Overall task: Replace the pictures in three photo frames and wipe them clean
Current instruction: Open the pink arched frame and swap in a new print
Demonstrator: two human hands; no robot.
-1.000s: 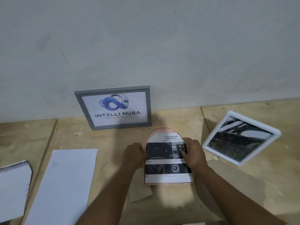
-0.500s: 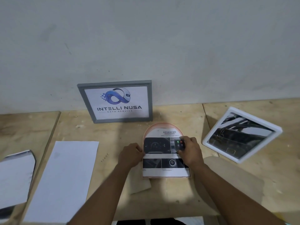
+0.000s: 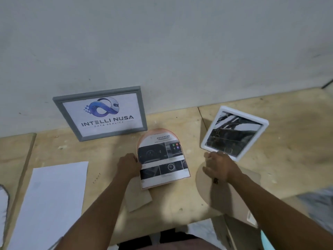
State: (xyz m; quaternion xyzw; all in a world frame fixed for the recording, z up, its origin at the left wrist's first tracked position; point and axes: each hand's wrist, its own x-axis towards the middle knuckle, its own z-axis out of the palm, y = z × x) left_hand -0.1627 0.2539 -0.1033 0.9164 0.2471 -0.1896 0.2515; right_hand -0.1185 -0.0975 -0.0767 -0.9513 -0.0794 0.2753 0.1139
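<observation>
An arched orange frame (image 3: 163,157) lies flat mid-table with a printed car-interior picture on it. My left hand (image 3: 128,166) holds its left edge. My right hand (image 3: 219,167) is off to the right, fingers curled, resting on an arched brown backing board (image 3: 212,195), just below a white square frame (image 3: 234,132) that stands tilted. A grey frame (image 3: 102,113) with a logo picture leans on the wall at the back left.
A white sheet of paper (image 3: 52,199) lies at the left, with another cut picture (image 3: 3,204) at the far left edge. A small brown cardboard piece (image 3: 138,197) lies under the arched frame's near end. The wooden table (image 3: 288,159) meets the wall behind.
My right hand has left the arched frame's picture and moved right onto the brown backing board. My left hand stays at the frame's left edge. The view has shifted.
</observation>
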